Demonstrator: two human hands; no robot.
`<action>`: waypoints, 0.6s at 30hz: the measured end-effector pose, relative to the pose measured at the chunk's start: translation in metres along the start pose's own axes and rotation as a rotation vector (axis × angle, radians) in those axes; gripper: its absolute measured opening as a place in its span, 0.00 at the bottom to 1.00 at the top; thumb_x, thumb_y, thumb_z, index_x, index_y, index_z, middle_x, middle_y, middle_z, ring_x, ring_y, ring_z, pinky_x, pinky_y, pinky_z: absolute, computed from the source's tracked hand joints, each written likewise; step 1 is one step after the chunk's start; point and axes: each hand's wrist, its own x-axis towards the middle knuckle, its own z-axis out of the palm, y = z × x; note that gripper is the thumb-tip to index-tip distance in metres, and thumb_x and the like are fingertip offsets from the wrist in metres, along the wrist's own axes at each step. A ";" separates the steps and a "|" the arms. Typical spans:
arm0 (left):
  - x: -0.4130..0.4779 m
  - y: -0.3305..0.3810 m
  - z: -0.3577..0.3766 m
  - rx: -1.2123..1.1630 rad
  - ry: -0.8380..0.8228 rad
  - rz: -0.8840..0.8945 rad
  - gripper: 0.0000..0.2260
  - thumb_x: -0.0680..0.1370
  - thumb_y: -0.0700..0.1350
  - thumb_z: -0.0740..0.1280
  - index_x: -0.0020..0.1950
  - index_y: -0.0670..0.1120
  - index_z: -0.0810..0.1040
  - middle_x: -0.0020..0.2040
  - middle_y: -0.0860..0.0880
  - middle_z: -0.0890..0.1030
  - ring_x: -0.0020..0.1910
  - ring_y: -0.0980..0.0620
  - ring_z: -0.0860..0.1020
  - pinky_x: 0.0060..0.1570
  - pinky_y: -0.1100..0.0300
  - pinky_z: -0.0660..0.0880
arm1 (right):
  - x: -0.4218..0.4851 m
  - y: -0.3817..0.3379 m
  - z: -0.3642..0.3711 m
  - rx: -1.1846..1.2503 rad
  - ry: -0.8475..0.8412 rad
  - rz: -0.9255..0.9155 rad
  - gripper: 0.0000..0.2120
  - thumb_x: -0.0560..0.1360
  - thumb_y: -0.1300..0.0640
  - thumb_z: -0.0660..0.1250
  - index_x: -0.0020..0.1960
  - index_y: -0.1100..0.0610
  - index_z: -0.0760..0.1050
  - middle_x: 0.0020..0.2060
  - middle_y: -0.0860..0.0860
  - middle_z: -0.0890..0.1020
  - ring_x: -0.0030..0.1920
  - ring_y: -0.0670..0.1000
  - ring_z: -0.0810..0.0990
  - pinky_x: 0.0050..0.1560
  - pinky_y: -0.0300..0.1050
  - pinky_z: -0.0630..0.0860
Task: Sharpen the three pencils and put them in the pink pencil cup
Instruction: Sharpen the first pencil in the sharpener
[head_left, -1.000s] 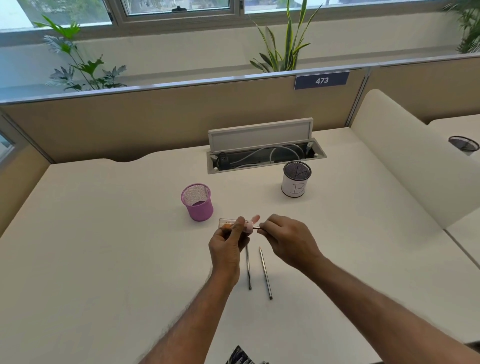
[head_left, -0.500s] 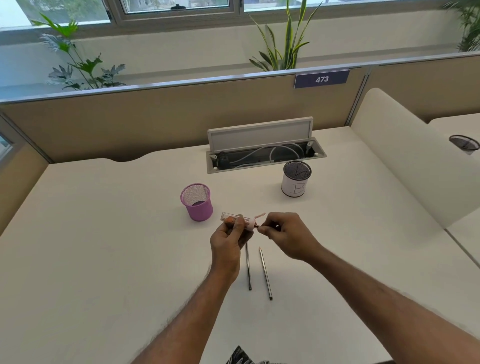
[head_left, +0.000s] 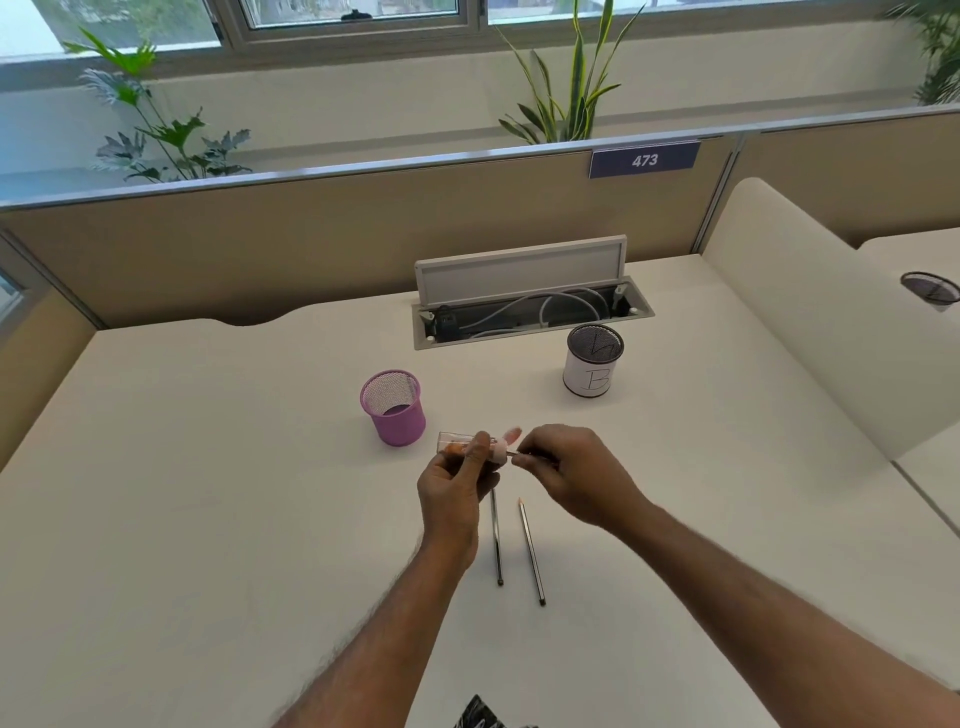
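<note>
My left hand (head_left: 451, 483) grips a small clear pencil sharpener (head_left: 457, 443) with a pink cap end, holding it just above the desk. My right hand (head_left: 569, 467) pinches a dark pencil (head_left: 530, 456) whose tip is pushed into the sharpener; most of that pencil is hidden by my fingers. Two more dark pencils lie side by side on the desk below my hands: the left pencil (head_left: 496, 540) and the right pencil (head_left: 531, 551), which shows a pale pointed tip. The pink mesh pencil cup (head_left: 393, 407) stands upright to the left, beyond the sharpener.
A white cup marked "B" (head_left: 592, 361) with a black mesh rim stands at the back right. An open cable tray (head_left: 530, 312) with its lid raised sits behind it. A cream divider panel (head_left: 810, 322) rises along the right side. Beige partitions border the back and left.
Both hands have stayed in place, with the right hand's fingers shifting slightly on the pencil in the sharpener. The two pencils on the desk have not moved.
</note>
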 end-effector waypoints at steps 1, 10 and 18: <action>0.000 -0.001 0.001 0.002 0.023 -0.008 0.08 0.74 0.49 0.71 0.44 0.44 0.81 0.42 0.45 0.85 0.44 0.50 0.83 0.45 0.57 0.78 | -0.002 0.002 0.004 -0.134 0.049 -0.083 0.10 0.77 0.50 0.65 0.44 0.57 0.78 0.35 0.48 0.78 0.32 0.51 0.74 0.31 0.47 0.72; -0.003 -0.003 0.009 -0.011 0.100 -0.003 0.08 0.76 0.46 0.70 0.45 0.41 0.83 0.41 0.45 0.85 0.41 0.51 0.84 0.43 0.59 0.79 | -0.009 0.004 0.018 -0.196 0.205 -0.147 0.12 0.79 0.53 0.62 0.44 0.59 0.78 0.37 0.51 0.77 0.31 0.53 0.73 0.27 0.47 0.71; 0.000 0.000 0.003 0.022 -0.063 0.040 0.06 0.79 0.40 0.67 0.46 0.42 0.83 0.43 0.45 0.85 0.46 0.50 0.83 0.47 0.58 0.78 | -0.001 -0.002 0.006 0.166 -0.005 0.158 0.13 0.77 0.59 0.68 0.34 0.63 0.76 0.25 0.54 0.71 0.28 0.47 0.64 0.31 0.43 0.63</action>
